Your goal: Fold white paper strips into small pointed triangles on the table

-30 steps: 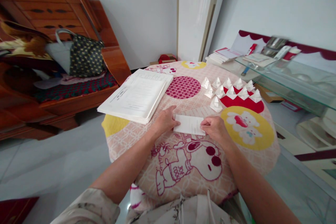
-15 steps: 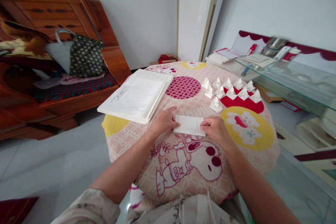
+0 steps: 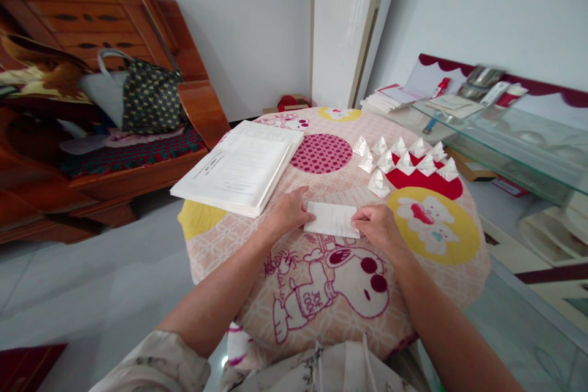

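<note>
A folded sheet of white paper [image 3: 331,218] lies flat on the round table in front of me, faint print showing through. The fingers of my left hand [image 3: 290,214] are closed at its left edge, thumb on top and index finger pointing away from me. At the opposite edge my right hand [image 3: 377,225] pinches the paper between thumb and fingers. Beyond my right hand stand several folded white paper shapes with pointed tips, the nearest paper shape [image 3: 379,184] set apart from the others.
A stack of printed sheets [image 3: 229,165] lies at the table's left. Patterned cloth [image 3: 321,294] covers the tabletop. To the right is a glass shelf [image 3: 519,141] holding papers and metal bowls. A wooden bench [image 3: 193,104] with bags stands at the left.
</note>
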Tool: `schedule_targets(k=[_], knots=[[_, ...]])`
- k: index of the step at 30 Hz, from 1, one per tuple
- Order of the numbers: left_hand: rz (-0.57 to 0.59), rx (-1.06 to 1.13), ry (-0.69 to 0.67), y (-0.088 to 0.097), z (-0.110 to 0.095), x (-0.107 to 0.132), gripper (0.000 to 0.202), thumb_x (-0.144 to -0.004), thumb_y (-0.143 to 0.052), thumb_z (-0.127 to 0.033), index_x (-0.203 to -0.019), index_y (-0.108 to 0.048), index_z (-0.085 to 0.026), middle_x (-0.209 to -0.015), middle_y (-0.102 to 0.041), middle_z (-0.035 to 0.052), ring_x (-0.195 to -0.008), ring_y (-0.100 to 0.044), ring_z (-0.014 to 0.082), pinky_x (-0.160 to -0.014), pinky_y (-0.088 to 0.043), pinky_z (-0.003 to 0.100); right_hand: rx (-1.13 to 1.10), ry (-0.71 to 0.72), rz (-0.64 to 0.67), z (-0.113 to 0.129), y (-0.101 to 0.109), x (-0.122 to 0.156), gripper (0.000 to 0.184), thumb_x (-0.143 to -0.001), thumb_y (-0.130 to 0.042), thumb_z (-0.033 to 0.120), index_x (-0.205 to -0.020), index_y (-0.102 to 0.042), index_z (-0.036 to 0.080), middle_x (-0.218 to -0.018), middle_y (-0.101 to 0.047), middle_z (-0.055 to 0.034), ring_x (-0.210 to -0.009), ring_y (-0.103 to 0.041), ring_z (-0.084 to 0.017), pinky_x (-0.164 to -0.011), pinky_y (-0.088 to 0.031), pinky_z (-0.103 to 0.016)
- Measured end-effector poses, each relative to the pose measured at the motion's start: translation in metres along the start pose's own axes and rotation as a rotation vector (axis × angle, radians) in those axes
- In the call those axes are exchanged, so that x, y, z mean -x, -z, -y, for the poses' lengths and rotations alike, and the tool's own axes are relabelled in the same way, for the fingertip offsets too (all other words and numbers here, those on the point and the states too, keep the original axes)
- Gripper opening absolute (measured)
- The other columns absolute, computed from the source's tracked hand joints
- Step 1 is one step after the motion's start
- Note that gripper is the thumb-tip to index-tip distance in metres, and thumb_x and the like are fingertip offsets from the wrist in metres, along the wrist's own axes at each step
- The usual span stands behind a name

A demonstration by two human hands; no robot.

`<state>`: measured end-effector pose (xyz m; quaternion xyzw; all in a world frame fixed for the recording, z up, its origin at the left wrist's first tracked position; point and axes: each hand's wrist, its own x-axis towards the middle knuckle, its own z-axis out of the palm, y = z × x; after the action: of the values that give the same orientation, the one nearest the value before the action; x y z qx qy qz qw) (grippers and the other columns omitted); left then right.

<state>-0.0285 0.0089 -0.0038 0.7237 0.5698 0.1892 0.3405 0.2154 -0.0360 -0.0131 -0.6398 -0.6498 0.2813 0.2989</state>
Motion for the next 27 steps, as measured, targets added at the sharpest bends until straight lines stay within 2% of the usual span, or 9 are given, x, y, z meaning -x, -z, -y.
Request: schedule_targets(k=[13, 18, 21, 24, 25, 27], knots=[[-0.013, -0.07, 0.007, 0.0, -0.003, 0.001, 0.086, -0.071, -0.074, -0.018, -0.151, -0.042, -0.008, -0.066, -0.067, -0.0011, -0.068, -0.065, 0.0183, -0.069, -0.047, 0.026, 0.009, -0.01, -0.003, 0.0, -0.001, -0.001, 0.015, -0.068, -0.061, 0.016, -0.067, -0.076, 0.016, -0.049, -0.065, -0.0029, -0.052, -0.062, -0.017, -0.051, -0.042, -0.024], [-0.052, -0.169, -0.037, -0.001, -0.004, 0.001, 0.077, -0.072, -0.073, -0.018, -0.145, -0.05, -0.011, -0.075, -0.068, 0.0022, -0.08, -0.065, 0.0212, -0.08, -0.049, 0.03, 0.024, -0.022, -0.014, 0.005, 0.0, 0.0, 0.014, -0.067, -0.061, 0.016, -0.066, -0.075, 0.016, -0.053, -0.066, -0.003, -0.053, -0.061, -0.016, -0.051, -0.041, -0.024], [-0.117, -0.226, -0.162, -0.004, -0.004, 0.002, 0.075, -0.072, -0.071, -0.012, -0.144, -0.05, -0.01, -0.1, -0.07, 0.0095, -0.1, -0.063, 0.0249, -0.095, -0.048, 0.036, 0.055, -0.016, -0.014, 0.009, -0.001, 0.0, 0.013, -0.067, -0.061, 0.015, -0.066, -0.075, 0.016, -0.058, -0.069, -0.0038, -0.054, -0.061, -0.016, -0.053, -0.041, -0.024], [-0.157, -0.217, -0.361, -0.007, -0.003, 0.002, 0.073, -0.068, -0.066, -0.002, -0.139, -0.052, -0.013, -0.129, -0.06, 0.0138, -0.12, -0.054, 0.0273, -0.107, -0.042, 0.041, 0.104, 0.013, -0.019, 0.01, -0.001, 0.0, 0.013, -0.067, -0.062, 0.015, -0.067, -0.075, 0.016, -0.062, -0.071, -0.0046, -0.059, -0.064, -0.017, -0.056, -0.042, -0.024], [-0.137, -0.197, -0.421, -0.008, -0.003, 0.002, 0.067, -0.069, -0.063, 0.001, -0.134, -0.056, -0.015, -0.131, -0.059, 0.0129, -0.122, -0.053, 0.0264, -0.108, -0.042, 0.041, 0.118, 0.02, -0.021, 0.01, -0.001, -0.001, 0.013, -0.067, -0.062, 0.015, -0.067, -0.075, 0.016, -0.063, -0.072, -0.0049, -0.061, -0.064, -0.017, -0.057, -0.042, -0.024], [-0.054, -0.153, -0.511, -0.011, -0.001, 0.001, 0.05, -0.075, -0.054, 0.002, -0.12, -0.064, -0.016, -0.122, -0.063, 0.0111, -0.115, -0.058, 0.0227, -0.103, -0.046, 0.037, 0.135, 0.022, -0.019, 0.009, 0.0, -0.001, 0.012, -0.067, -0.063, 0.015, -0.068, -0.075, 0.016, -0.065, -0.073, -0.0052, -0.062, -0.065, -0.017, -0.058, -0.042, -0.024]])
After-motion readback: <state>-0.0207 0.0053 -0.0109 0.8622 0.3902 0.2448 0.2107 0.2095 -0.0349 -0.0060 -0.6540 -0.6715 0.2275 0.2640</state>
